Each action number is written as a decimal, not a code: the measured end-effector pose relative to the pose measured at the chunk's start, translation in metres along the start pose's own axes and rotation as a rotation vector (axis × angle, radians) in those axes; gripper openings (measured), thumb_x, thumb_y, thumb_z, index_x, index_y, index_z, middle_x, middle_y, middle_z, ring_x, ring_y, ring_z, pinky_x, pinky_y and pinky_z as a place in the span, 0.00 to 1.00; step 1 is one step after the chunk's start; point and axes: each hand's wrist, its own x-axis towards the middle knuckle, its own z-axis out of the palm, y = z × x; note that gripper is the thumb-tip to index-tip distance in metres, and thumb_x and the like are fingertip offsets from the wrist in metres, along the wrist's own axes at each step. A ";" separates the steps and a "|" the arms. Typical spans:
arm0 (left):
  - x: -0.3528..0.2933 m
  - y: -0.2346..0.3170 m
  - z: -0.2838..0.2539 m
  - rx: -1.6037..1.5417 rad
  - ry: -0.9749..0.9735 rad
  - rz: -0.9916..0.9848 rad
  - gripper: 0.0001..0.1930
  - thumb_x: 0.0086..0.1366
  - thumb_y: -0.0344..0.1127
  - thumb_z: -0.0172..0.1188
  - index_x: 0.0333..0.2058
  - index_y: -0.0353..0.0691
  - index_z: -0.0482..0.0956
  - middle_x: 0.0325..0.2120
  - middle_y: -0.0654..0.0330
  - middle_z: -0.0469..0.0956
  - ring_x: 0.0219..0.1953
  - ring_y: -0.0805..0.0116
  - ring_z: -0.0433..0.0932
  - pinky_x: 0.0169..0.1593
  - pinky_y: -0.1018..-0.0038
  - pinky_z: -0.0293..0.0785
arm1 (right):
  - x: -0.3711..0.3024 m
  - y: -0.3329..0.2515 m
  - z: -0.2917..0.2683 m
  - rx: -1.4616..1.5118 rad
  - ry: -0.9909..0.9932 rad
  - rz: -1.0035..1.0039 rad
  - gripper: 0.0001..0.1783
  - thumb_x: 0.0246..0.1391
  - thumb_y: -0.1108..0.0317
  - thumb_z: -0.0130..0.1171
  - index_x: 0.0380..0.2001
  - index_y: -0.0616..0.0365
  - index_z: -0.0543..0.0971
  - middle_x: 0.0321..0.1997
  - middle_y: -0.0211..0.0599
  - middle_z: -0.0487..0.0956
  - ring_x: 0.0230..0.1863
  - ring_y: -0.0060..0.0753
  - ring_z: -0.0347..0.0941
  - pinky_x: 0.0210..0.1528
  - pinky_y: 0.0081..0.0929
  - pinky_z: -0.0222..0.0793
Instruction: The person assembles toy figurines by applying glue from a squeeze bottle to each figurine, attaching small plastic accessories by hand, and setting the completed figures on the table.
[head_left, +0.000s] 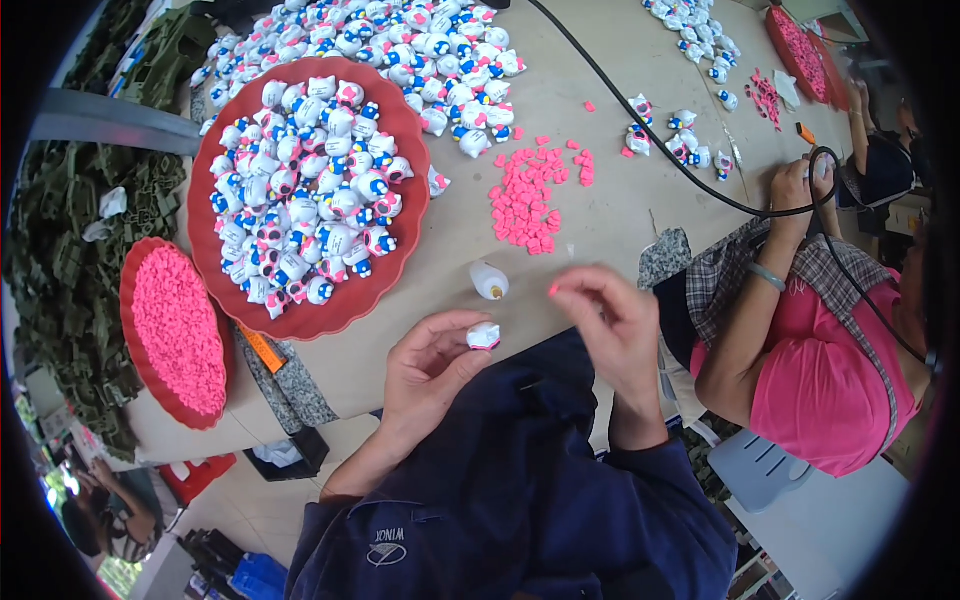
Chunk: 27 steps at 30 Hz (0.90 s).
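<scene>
Navy clothing (pixel 510 480) fronts a tan worktable (pixel 545 90), left fingers (pixel 440 328) pinching a figurine (pixel 484 335), right fingers (pixel 590 283) a pink bit (pixel 554 290), co-worker (pixel 815 410) alongside.

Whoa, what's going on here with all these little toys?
A person is working at a table. Their left hand holds a little white toy, and their right hand pinches a tiny pink piece, apart from the toy. Just ahead are a small bottle and a pile of pink pieces. Many more toys fill the big red tray on the left.
</scene>
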 end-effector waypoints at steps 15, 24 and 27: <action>0.001 -0.004 0.004 0.294 -0.039 0.075 0.16 0.57 0.18 0.59 0.45 0.35 0.76 0.44 0.60 0.77 0.39 0.77 0.75 0.45 0.81 0.71 | -0.014 -0.010 0.010 0.087 -0.284 0.205 0.07 0.48 0.76 0.63 0.31 0.64 0.77 0.28 0.37 0.80 0.28 0.27 0.76 0.31 0.22 0.70; 0.004 -0.003 0.010 0.451 0.038 0.271 0.15 0.54 0.19 0.62 0.41 0.37 0.79 0.40 0.55 0.80 0.43 0.64 0.78 0.48 0.73 0.72 | -0.016 -0.005 0.025 -0.165 -0.050 -0.304 0.08 0.42 0.79 0.64 0.29 0.63 0.79 0.28 0.38 0.78 0.29 0.37 0.72 0.31 0.28 0.68; 0.002 -0.001 0.009 0.499 0.058 0.295 0.14 0.53 0.20 0.63 0.40 0.36 0.79 0.39 0.54 0.80 0.43 0.62 0.78 0.49 0.71 0.72 | -0.018 -0.005 0.030 -0.148 -0.035 -0.300 0.08 0.41 0.79 0.65 0.29 0.64 0.79 0.27 0.38 0.78 0.28 0.37 0.72 0.31 0.28 0.68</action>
